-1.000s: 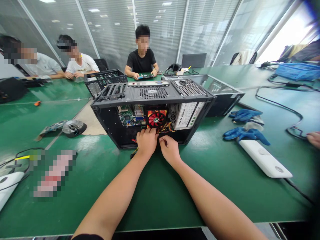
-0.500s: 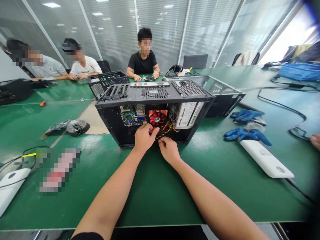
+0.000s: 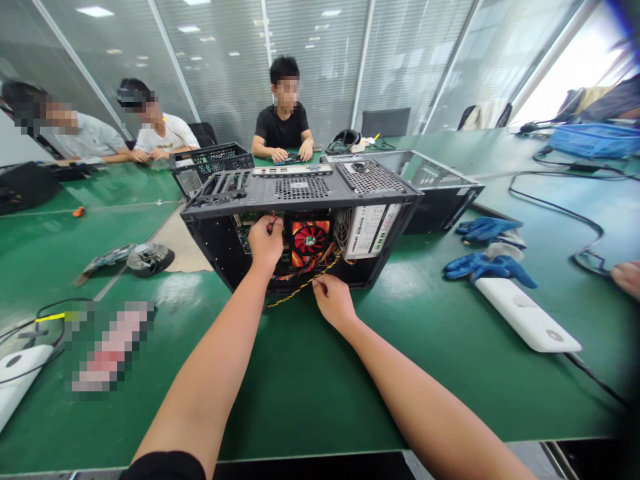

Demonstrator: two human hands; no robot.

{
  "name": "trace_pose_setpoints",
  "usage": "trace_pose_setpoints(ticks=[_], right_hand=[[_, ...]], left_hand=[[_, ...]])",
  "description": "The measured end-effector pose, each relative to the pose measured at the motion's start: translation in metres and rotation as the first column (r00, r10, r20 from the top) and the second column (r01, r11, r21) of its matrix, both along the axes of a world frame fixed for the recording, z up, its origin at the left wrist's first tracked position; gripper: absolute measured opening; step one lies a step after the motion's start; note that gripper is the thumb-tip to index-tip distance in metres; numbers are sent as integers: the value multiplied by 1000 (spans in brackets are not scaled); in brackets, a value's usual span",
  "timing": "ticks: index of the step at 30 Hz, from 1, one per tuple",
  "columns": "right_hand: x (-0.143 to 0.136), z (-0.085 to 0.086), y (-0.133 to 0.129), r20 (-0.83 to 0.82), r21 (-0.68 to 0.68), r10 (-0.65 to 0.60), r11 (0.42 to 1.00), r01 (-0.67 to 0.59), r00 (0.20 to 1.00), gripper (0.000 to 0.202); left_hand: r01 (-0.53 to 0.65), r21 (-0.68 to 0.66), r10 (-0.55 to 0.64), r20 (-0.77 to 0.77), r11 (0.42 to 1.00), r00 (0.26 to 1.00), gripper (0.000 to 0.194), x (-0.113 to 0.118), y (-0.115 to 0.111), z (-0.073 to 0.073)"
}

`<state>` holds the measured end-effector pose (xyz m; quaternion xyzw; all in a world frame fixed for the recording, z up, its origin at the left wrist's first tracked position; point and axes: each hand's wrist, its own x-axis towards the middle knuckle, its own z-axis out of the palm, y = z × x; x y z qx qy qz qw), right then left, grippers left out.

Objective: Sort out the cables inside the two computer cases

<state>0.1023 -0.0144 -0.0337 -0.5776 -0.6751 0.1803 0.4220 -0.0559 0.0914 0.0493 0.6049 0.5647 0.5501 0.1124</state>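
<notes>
Back from the tabletop's [image 3: 310,400] near edge, inside the case [image 3: 305,195]: now reaching from wires [image 3: 327,258] up to board [image 3: 243,235] with left hand [image 3: 265,243] pinched, right hand [image 3: 336,299] half-curled below; no telling either hold; apparently turning to board work.

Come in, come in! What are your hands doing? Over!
Left hand inside computer case, left of red fan. Right hand curled at case's lower edge. Yellow-black cable slanting across the opening's bottom.
</notes>
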Motion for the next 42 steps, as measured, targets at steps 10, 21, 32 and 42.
trace_pose_setpoints(ticks=[10, 21, 32, 42], right_hand=[[-1, 4, -2, -8, -9, -7, 1000, 7, 1000, 22], [0, 2, -1, -48, -33, -7, 999, 6, 999, 23], [0, 9, -3, -13, -12, -23, 1000, 23, 1000, 23], [-21, 62, -6, -66, 115, 131, 986, -123, 989, 20]], left_hand=[[272, -94, -213, 407, 958, 888, 23, -10, -56, 9], [501, -210, -222, 709, 839, 670, 20, -23, -95, 19], [480, -156, -264, 672, 863, 692, 21, -24, -91, 7], [461, -147, -268, 646, 875, 715, 21, -24, -83, 1]])
